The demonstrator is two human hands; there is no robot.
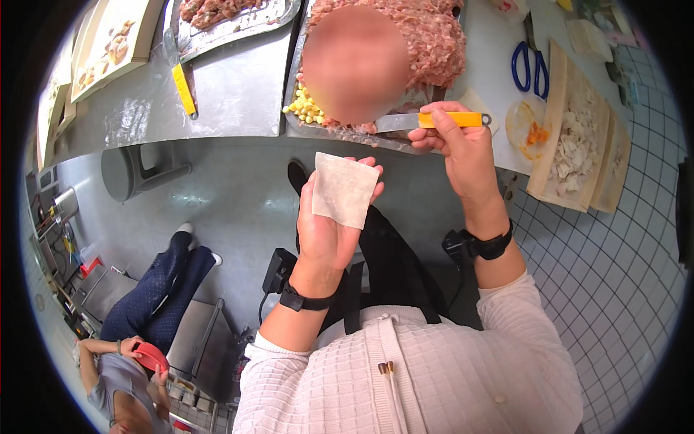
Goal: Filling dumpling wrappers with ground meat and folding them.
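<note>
A square, pale wonton wrapper (345, 189) lies across the palm and fingers of my left hand (325, 235), which is turned up in front of the table edge. My right hand (455, 134) is closed round the yellow handle of a flat-bladed spreading knife (450, 119). Its metal blade points left, with the tip at the near edge of the meat tray (394, 141). Pink minced meat (434, 47) fills that tray, and yellow corn kernels (306, 107) sit at its near left corner. A round patch over the meat is blurred.
Another yellow-handled knife (183, 88) lies on the metal table beside a second meat tray (238, 29). To the right are blue-handled scissors (531, 69), a bowl with orange bits (526, 130) and a wooden box of pale pieces (553, 155). A grey stool (126, 173) and a seated person (137, 369) are at left.
</note>
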